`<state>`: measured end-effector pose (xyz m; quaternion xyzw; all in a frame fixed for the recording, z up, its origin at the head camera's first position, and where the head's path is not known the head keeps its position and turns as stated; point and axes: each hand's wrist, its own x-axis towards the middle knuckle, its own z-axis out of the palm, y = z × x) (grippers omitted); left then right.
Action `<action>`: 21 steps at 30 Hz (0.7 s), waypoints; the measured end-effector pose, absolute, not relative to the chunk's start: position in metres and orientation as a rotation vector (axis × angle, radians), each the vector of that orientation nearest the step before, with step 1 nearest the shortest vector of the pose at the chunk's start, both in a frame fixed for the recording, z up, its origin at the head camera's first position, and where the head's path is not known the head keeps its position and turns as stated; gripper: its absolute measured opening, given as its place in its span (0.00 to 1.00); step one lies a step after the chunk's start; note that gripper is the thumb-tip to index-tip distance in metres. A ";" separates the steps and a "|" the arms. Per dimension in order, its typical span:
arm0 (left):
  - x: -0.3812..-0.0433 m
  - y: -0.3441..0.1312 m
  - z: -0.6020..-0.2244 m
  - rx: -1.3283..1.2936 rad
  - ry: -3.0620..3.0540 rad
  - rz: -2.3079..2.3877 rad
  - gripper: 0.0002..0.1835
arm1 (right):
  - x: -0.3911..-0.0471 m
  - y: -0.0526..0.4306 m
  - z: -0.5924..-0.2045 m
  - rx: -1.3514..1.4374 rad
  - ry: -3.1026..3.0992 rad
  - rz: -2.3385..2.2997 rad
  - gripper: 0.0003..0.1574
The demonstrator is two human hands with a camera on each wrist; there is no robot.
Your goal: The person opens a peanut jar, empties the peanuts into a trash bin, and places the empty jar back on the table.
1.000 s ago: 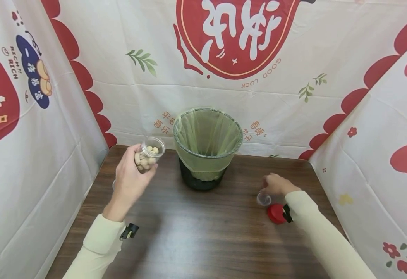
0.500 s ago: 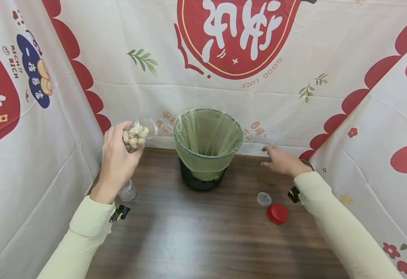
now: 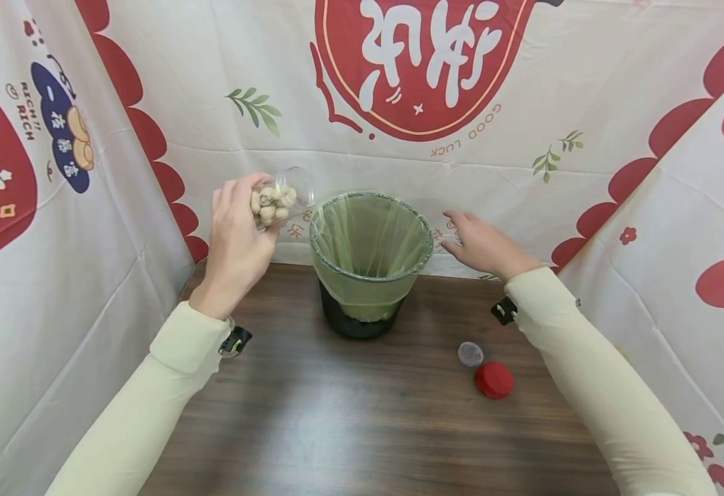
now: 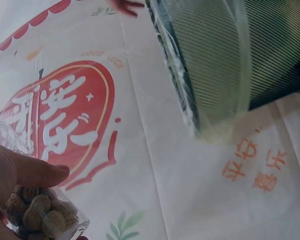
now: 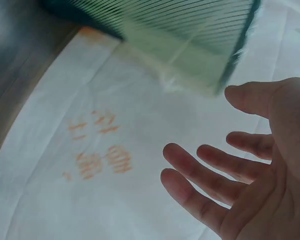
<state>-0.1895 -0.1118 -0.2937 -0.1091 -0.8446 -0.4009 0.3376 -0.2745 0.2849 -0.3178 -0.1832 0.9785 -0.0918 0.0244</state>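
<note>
My left hand (image 3: 234,238) grips a clear jar (image 3: 302,184) part-filled with pale, peanut-like nuts (image 3: 271,204). It tilts to the right, its open mouth at the upper left of the waste bin's rim (image 3: 370,277). The left wrist view shows the thumb (image 4: 42,172) across the jar, with the nuts (image 4: 37,212) lying below it. Off the bin's right side is my right hand (image 3: 488,244), raised with fingers spread and nothing in it. In the right wrist view its palm (image 5: 290,150) shows close to the bin's netted wall (image 5: 190,30).
A thin yellow-green liner (image 3: 362,306) covers the dark bin standing at the table's back. On the wooden table (image 3: 349,406), to the right, lie a clear round disc (image 3: 470,354) and a red lid (image 3: 494,380). Printed cloth (image 3: 362,162) walls the back and both sides.
My left hand has raised the jar and brought it right to the bin, tipping it further. The right hand has left the clear disc and moved up beside the bin.
</note>
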 end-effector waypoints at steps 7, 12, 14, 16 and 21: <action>-0.205 -0.091 -0.282 -0.333 -2.245 -1.006 0.31 | -0.290 0.251 -0.314 -0.555 3.024 -0.340 0.41; -0.214 -0.080 -0.276 -0.374 -2.308 -0.952 0.34 | -0.297 0.237 -0.324 -0.527 3.022 -0.365 0.40; -0.217 -0.077 -0.275 -0.391 -2.323 -0.920 0.34 | -0.300 0.234 -0.329 -0.498 3.018 -0.373 0.40; -0.220 -0.074 -0.275 -0.407 -2.332 -0.885 0.33 | -0.302 0.231 -0.334 -0.463 3.014 -0.387 0.40; -0.228 -0.070 -0.276 -0.431 -2.375 -0.801 0.33 | -0.308 0.228 -0.343 -0.416 3.016 -0.418 0.39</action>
